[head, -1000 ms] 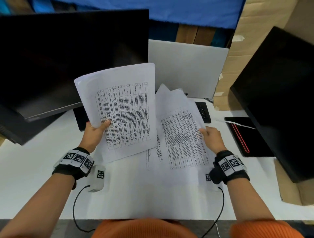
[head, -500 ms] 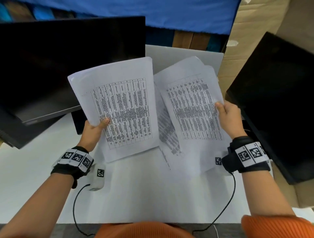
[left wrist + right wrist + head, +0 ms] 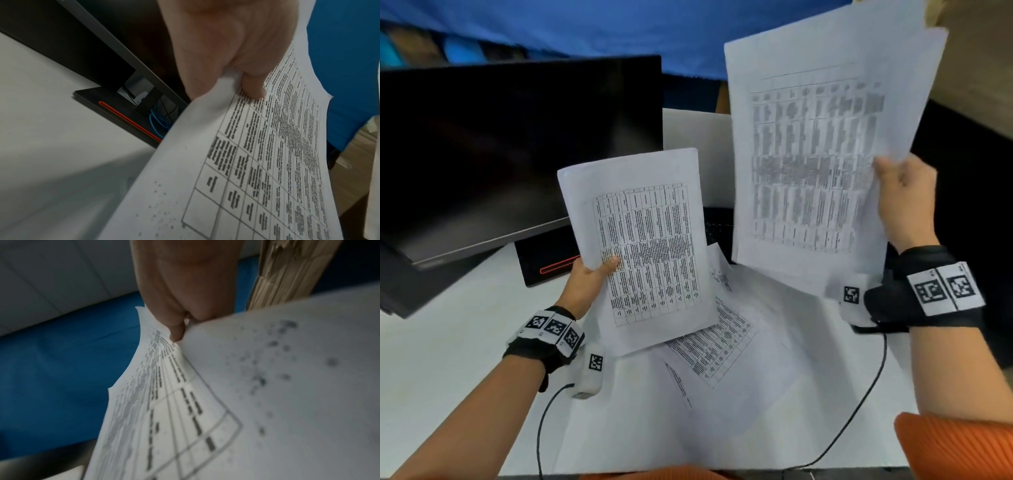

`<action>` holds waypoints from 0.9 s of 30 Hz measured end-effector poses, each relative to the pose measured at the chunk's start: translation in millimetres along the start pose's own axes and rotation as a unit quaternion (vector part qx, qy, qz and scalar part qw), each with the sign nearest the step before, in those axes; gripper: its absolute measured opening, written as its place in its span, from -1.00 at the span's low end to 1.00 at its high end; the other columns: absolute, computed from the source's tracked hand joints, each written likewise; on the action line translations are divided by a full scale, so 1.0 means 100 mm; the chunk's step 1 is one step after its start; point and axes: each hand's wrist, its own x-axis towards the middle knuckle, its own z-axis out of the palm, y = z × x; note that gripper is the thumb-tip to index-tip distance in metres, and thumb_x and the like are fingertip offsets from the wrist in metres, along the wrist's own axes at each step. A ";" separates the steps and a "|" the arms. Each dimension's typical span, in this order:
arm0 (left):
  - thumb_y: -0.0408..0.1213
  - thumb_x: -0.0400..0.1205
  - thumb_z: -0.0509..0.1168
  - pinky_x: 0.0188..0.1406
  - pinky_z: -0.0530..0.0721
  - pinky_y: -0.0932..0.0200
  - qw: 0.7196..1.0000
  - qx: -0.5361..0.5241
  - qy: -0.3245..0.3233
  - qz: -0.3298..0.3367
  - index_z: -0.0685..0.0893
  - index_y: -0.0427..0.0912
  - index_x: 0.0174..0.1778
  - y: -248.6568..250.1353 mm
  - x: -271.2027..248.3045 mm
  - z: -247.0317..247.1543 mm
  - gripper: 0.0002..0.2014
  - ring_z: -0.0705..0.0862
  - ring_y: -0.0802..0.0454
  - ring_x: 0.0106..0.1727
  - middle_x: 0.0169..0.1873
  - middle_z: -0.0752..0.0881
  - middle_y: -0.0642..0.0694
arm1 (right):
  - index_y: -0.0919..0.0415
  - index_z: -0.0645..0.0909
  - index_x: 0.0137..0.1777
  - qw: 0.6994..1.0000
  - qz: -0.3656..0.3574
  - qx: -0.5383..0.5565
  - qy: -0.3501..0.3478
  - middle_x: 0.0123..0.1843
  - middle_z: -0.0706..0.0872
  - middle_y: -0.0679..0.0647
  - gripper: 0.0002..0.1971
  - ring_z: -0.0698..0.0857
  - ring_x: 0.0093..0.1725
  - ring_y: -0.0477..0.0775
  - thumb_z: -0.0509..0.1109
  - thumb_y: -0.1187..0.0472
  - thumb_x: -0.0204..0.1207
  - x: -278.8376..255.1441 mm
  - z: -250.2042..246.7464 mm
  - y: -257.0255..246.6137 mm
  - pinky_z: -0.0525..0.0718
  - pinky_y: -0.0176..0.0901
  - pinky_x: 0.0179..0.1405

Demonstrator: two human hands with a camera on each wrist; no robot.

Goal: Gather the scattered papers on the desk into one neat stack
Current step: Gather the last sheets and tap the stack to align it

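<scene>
My left hand [image 3: 589, 277] pinches a bundle of printed table sheets [image 3: 650, 246] by its left edge, thumb on top, held above the white desk [image 3: 448, 359]. The left wrist view shows the same sheets [image 3: 267, 162] under my thumb [image 3: 252, 84]. My right hand [image 3: 904, 202] grips a second bundle of printed sheets [image 3: 811, 164] by its right edge, raised high and nearer the camera; the right wrist view shows those sheets [image 3: 205, 402] fanned at the grip. More loose papers [image 3: 726, 346] lie flat on the desk between my arms, partly under the left bundle.
A black monitor [image 3: 510, 150] leans at the back left, its base [image 3: 548, 263] with a red stripe on the desk. Another dark monitor [image 3: 962, 192] stands at the right. A white panel [image 3: 698, 150] and a dark keyboard [image 3: 719, 226] sit behind the papers.
My right hand has lifted its bundle of sheets off the desk and raised it up and to the right. The left hand holds its sheets in much the same place.
</scene>
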 end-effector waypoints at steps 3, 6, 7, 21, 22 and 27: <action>-0.30 0.59 0.26 0.13 0.58 0.03 0.999 0.020 -0.030 0.011 0.55 -0.20 0.17 0.11 0.03 0.12 -0.76 0.64 0.16 -0.13 -0.21 0.66 0.06 | 0.30 0.57 0.25 0.993 0.083 0.066 -0.049 0.07 0.66 0.09 -0.73 0.68 -0.12 -0.27 0.25 0.26 0.60 -0.17 0.20 0.05 0.64 -0.37 -0.11; -0.32 0.59 0.26 -0.07 0.62 0.28 0.997 0.021 -0.063 0.029 0.55 -0.17 0.14 0.23 0.05 0.25 -0.78 0.65 0.18 -0.12 -0.19 0.67 0.05 | 0.32 0.51 0.34 0.978 0.161 0.099 -0.091 0.24 0.65 0.16 -0.66 0.65 0.20 0.13 0.26 0.24 0.59 -0.44 0.50 0.23 0.61 -0.04 0.23; -0.32 0.58 0.27 -0.09 0.63 0.34 0.996 0.016 -0.078 0.033 0.55 -0.14 0.17 0.26 0.05 0.28 -0.76 0.67 0.20 -0.08 -0.14 0.68 0.07 | 0.33 0.48 0.37 0.971 0.189 0.109 -0.102 0.28 0.63 0.17 -0.63 0.62 0.26 0.15 0.26 0.23 0.60 -0.53 0.61 0.30 0.57 -0.05 0.26; -0.35 0.58 0.26 -0.01 0.74 0.17 0.992 -0.048 -0.039 0.106 0.65 -0.14 0.10 0.41 -0.01 0.50 -0.80 0.76 0.19 -0.11 -0.13 0.76 0.08 | 0.24 0.53 0.27 0.947 0.171 0.224 -0.154 0.13 0.68 -0.06 -0.71 0.69 0.00 -0.38 0.29 0.35 0.56 -1.06 1.07 0.29 0.63 -0.51 0.03; -0.38 0.56 0.28 -0.05 0.75 0.21 0.991 -0.053 -0.050 0.116 0.67 -0.09 0.03 0.43 -0.01 0.47 -0.82 0.77 0.21 -0.13 -0.17 0.79 0.10 | 0.16 0.58 0.16 0.944 0.164 0.232 -0.168 0.06 0.69 -0.11 -0.76 0.71 -0.07 -0.42 0.34 0.37 0.52 -1.05 1.05 0.27 0.65 -0.52 -0.03; 0.01 0.22 0.54 -0.10 0.70 0.39 0.987 -0.045 -0.114 0.105 0.71 0.18 -0.10 0.37 -0.05 0.42 -0.67 0.76 0.30 -0.05 -0.17 0.81 0.30 | -0.14 0.56 -0.02 0.918 0.194 0.220 -0.268 -0.02 0.70 -0.19 -0.62 0.71 -0.05 -0.35 0.51 0.36 0.33 -1.13 1.02 0.28 0.66 -0.26 0.17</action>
